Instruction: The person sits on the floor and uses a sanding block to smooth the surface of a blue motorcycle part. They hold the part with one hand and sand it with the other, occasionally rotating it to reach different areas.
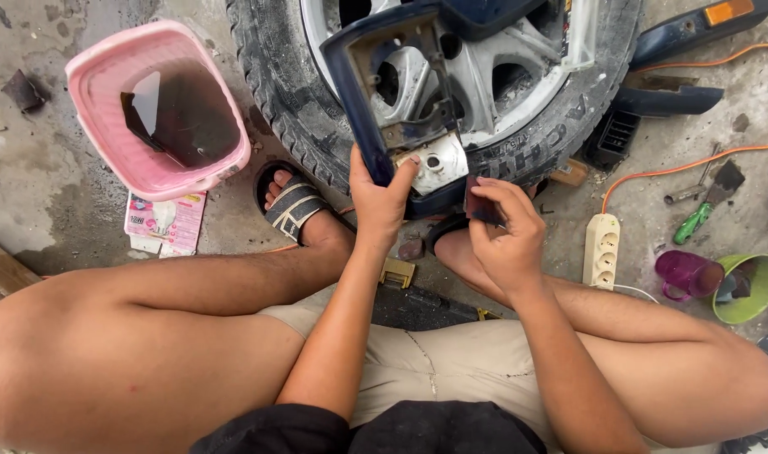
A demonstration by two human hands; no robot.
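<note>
Sitting: you sat low on the concrete floor [48, 168], knees spread, facing a tyre [291, 109] with a silver alloy wheel [502, 67].
Left hand: your left hand [380, 202] was closed around the lower edge of a dark blue car trim panel [359, 92], thumb up against a pale metal bracket [439, 164] fixed to it.
Panel: it leaned upright against the wheel, its bottom end between your hands.
Right hand: your right hand [506, 231] was curled, fingers pinching a small dark reddish piece [481, 208] held just beside the panel's lower corner.
Foot: your sandalled foot [296, 206] rested at the tyre's base.
Left side: a pink tub [94, 126] of dark water stood near the tyre, a small printed packet [165, 223] on the floor just below it.
Right side: a white power strip [601, 250] lay near your right wrist, with an orange cable [695, 164], a purple cup [686, 273] and a green bowl [758, 290] beyond.
</note>
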